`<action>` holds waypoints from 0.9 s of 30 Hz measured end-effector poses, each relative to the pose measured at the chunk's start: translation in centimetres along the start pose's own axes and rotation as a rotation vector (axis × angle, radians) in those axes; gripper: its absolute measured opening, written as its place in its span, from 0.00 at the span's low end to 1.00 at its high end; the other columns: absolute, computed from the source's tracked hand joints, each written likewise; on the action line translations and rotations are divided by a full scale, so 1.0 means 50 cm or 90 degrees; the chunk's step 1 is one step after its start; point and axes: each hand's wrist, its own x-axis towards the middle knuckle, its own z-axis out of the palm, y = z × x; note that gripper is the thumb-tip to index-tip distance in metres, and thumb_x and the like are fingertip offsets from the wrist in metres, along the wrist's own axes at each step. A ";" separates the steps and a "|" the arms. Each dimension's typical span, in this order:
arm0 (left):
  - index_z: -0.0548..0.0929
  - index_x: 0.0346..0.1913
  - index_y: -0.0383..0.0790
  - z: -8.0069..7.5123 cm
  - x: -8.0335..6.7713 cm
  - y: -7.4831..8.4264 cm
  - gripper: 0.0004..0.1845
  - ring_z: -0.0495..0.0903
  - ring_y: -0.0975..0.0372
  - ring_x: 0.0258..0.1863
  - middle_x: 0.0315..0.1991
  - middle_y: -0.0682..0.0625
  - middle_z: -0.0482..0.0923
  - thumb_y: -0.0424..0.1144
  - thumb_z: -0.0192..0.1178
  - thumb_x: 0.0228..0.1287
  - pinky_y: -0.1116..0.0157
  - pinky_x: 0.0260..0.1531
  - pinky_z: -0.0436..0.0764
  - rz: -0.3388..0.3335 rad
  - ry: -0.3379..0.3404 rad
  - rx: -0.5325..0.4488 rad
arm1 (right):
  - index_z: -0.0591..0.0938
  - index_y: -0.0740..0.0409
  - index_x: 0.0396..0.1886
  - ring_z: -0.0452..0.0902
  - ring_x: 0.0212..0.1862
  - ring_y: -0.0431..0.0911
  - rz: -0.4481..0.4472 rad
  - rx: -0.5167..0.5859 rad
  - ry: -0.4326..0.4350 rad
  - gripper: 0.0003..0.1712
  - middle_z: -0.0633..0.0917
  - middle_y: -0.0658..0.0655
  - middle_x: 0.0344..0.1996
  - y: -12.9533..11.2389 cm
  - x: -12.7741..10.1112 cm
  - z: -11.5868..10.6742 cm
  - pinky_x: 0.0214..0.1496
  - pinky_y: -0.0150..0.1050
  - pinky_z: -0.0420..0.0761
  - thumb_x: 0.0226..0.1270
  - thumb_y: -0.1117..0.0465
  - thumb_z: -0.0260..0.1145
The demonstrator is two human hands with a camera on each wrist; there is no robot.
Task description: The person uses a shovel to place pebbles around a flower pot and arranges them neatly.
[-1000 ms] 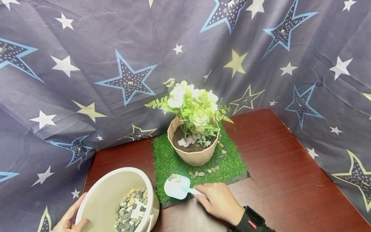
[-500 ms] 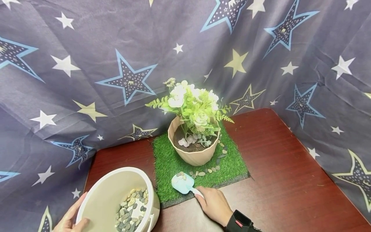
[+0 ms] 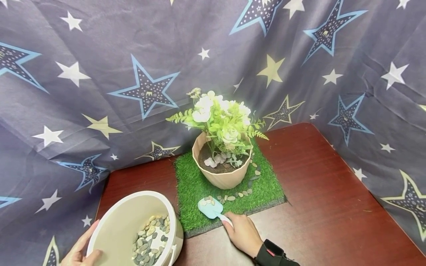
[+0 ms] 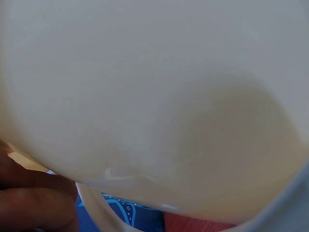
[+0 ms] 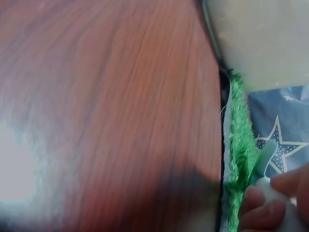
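Note:
My right hand [image 3: 243,233] grips the white handle of a small light-blue shovel [image 3: 209,210], with several pebbles [image 3: 208,200] on its blade. The blade is over the front of the green turf mat [image 3: 193,173], beside the left end of a line of pebbles [image 3: 240,194]. At lower left, my left hand [image 3: 81,248] holds the rim of a cream bucket [image 3: 113,221], thumb inside. The bucket tilts toward me, showing grey and tan pebbles [image 3: 146,242] at its bottom. In the left wrist view, the bucket wall [image 4: 120,96] fills most of the picture.
A beige flowerpot [image 3: 223,180] with white flowers and green leaves [image 3: 224,122] stands on the mat. Pebbles curve along its front and right side. The brown table [image 3: 319,192] runs to the right, and a star-patterned cloth [image 3: 216,66] hangs behind it.
My right hand has moved the shovel slightly right and up, toward the end of the pebble line. Pebbles on the blade have shifted toward its front edge. My left hand and the bucket stay put.

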 end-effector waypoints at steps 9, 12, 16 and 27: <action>0.61 0.78 0.28 -0.004 0.001 -0.002 0.50 0.84 0.79 0.47 0.64 0.67 0.79 0.01 0.42 0.47 0.80 0.36 0.83 0.010 -0.019 -0.006 | 0.87 0.55 0.48 0.87 0.34 0.45 0.052 0.049 -0.022 0.11 0.91 0.53 0.34 -0.019 -0.006 0.003 0.32 0.41 0.80 0.75 0.57 0.65; 0.60 0.78 0.27 -0.006 0.001 -0.004 0.49 0.83 0.78 0.49 0.65 0.66 0.79 0.01 0.41 0.47 0.80 0.38 0.83 0.019 -0.029 -0.012 | 0.87 0.56 0.50 0.88 0.38 0.48 0.063 0.064 -0.040 0.12 0.91 0.55 0.38 -0.021 -0.007 0.004 0.36 0.43 0.82 0.76 0.56 0.63; 0.61 0.78 0.26 -0.004 0.002 -0.006 0.49 0.83 0.77 0.50 0.66 0.65 0.79 0.01 0.41 0.46 0.80 0.40 0.82 0.030 -0.026 -0.024 | 0.87 0.56 0.50 0.88 0.41 0.48 0.071 0.089 -0.071 0.13 0.91 0.55 0.40 -0.023 -0.004 -0.003 0.37 0.43 0.81 0.78 0.56 0.61; 0.67 0.74 0.24 0.017 -0.001 0.008 0.47 0.86 0.76 0.46 0.58 0.63 0.85 0.01 0.42 0.44 0.79 0.41 0.83 -0.005 0.079 -0.045 | 0.84 0.51 0.36 0.69 0.25 0.36 0.072 0.092 -0.080 0.09 0.74 0.43 0.19 -0.035 -0.001 -0.012 0.29 0.35 0.66 0.78 0.56 0.61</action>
